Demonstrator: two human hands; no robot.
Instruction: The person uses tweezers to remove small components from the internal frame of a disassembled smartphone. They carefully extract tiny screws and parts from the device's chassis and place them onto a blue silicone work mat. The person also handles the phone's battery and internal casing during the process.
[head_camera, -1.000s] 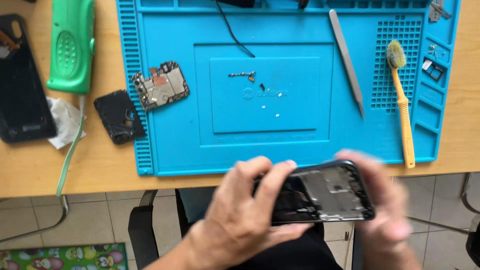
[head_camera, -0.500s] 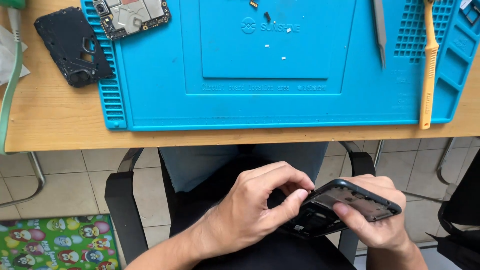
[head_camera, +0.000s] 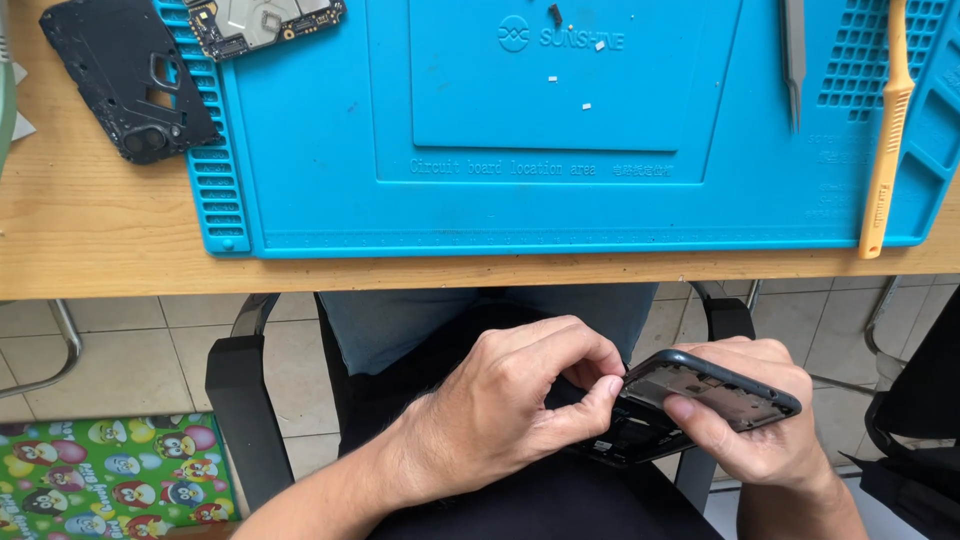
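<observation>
An opened black phone body (head_camera: 715, 395) with its insides exposed is held low over my lap, below the table edge. My right hand (head_camera: 760, 425) grips it from underneath and the right side, thumb on its near edge. My left hand (head_camera: 510, 405) has its fingers curled, with thumb and fingertips pinching at the phone's left end. Whether a small part sits between those fingertips is hidden.
A blue silicone repair mat (head_camera: 560, 130) lies on the wooden table (head_camera: 90, 230). On it are a circuit board (head_camera: 265, 20), metal tweezers (head_camera: 793, 55), an orange brush handle (head_camera: 885, 140) and tiny screws (head_camera: 585, 105). A black phone cover (head_camera: 125, 75) lies at the mat's left. Chair armrests (head_camera: 240, 400) flank my lap.
The phone and both hands have dropped from the table edge down to my lap, and my view has tilted down. My left fingers have closed onto the phone's left end.
</observation>
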